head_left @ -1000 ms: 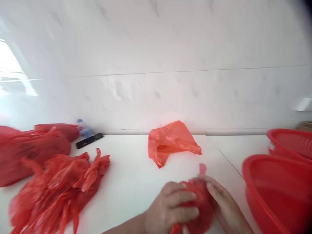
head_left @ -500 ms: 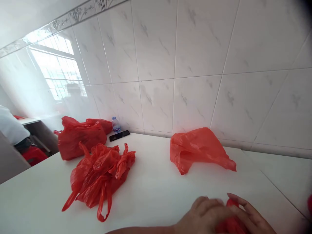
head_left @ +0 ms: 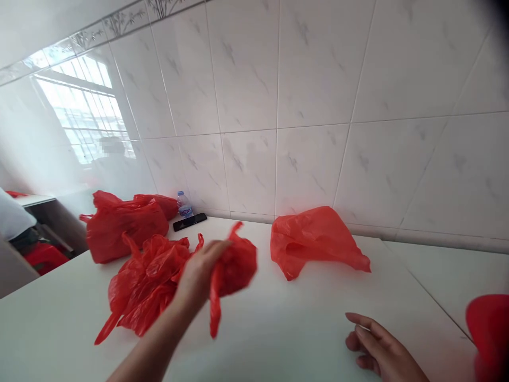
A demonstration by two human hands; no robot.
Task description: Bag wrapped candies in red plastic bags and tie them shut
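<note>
My left hand (head_left: 202, 270) is closed on a bunched red plastic bag (head_left: 238, 265), lifted over the white table; a loose handle of the bag dangles below my fingers. Just behind and left of it lies a heap of knotted red plastic bags (head_left: 147, 276), partly covered by my left hand and forearm. At the lower right, my right hand (head_left: 376, 345) hovers over the tabletop with its fingers apart and curved, holding nothing. A flattened red bag (head_left: 318, 239) lies near the wall, between the two hands.
Full red bags (head_left: 123, 228) stand at the table's back left, beside a small water bottle (head_left: 184, 205) and a black phone (head_left: 190, 222). A red object (head_left: 489, 329) cuts into the right edge. A person's white sleeve (head_left: 14, 215) shows far left. A tiled wall (head_left: 246, 106) bounds the back.
My left hand has swung left, carrying the bunched red bag away from my right hand. My right hand has let go and its fingers are parted. The view has turned slightly right.
</note>
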